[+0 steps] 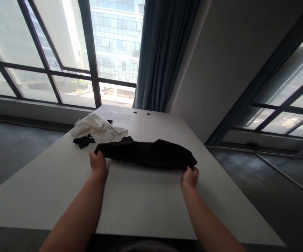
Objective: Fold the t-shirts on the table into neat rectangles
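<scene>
A black piece of clothing [146,154] stretches from side to side above the white table [141,203], its near edge pulled fairly straight. My left hand [98,161] is closed on its left end. At the opposite end, my right hand [190,176] grips the right corner, fingers partly hidden by the wrist and cloth. What kind of garment it is, I cannot tell. Just behind its left part lies a crumpled white garment [93,126], with a small black cloth [84,141] beside it.
Printed papers [121,117] lie at the table's far end, near two round holes in the top. Beyond stand a blue curtain [161,56] and large windows [117,45]. A grey wall [219,63] rises behind the table's right side.
</scene>
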Demonstrator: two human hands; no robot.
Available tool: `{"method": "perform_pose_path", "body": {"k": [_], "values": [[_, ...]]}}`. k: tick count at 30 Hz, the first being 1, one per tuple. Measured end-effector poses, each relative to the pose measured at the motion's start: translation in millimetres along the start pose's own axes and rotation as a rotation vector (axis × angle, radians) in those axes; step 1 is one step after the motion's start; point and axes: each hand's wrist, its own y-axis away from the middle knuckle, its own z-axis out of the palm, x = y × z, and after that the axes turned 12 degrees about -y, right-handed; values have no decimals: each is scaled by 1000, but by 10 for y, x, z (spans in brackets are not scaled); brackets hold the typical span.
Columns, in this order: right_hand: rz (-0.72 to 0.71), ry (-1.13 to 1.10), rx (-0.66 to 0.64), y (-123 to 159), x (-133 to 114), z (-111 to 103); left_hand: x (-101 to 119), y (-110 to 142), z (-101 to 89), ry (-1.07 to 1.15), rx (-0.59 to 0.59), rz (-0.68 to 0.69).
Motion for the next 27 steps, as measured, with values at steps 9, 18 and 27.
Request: {"method": "perform_pose_path", "body": {"k": [9,18,27], "values": [[-464,393,-492,291,-224,72,195,360,142,-75,-151,798],[-487,595,-769,494,-349,337,255,551,264,-316,-522,992],[-509,624,-782,609,-533,263,417,704,327,-551,-428,750]]}}
